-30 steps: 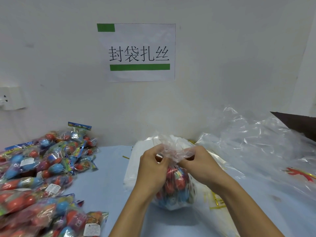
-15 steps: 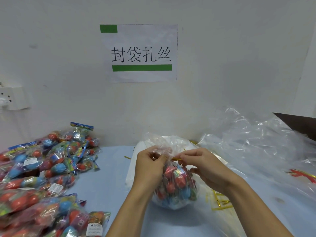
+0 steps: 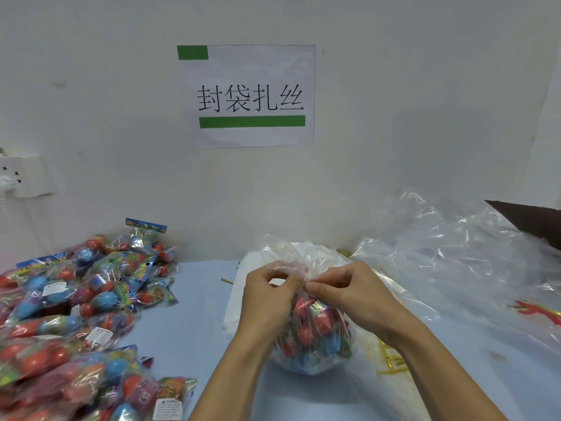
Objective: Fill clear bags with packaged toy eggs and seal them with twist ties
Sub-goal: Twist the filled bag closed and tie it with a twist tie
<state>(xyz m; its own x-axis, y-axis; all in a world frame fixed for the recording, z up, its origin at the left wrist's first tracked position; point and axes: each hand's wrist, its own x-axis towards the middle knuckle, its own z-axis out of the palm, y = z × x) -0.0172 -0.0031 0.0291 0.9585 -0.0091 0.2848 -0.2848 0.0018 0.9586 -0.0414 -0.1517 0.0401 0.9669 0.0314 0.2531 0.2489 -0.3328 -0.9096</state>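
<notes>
While filled bag (image 3: 312, 338) sits lower centre on blue table (image 3: 194, 335), left hand (image 3: 267, 299) and right hand (image 3: 355, 296) pinch gathered neck, keeping it bunched for tie; loose twist ties (image 3: 390, 360) lie lower right, egg packs (image 3: 76, 314) heaped left.

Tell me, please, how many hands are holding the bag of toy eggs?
2. The left hand pinches the gathered neck of the bag from the left, and the right hand pinches it from the right. No hand is hidden.

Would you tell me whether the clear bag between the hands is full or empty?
Full: the clear bag bulges with red and blue toy eggs, and both hands pinch its gathered neck.
</notes>
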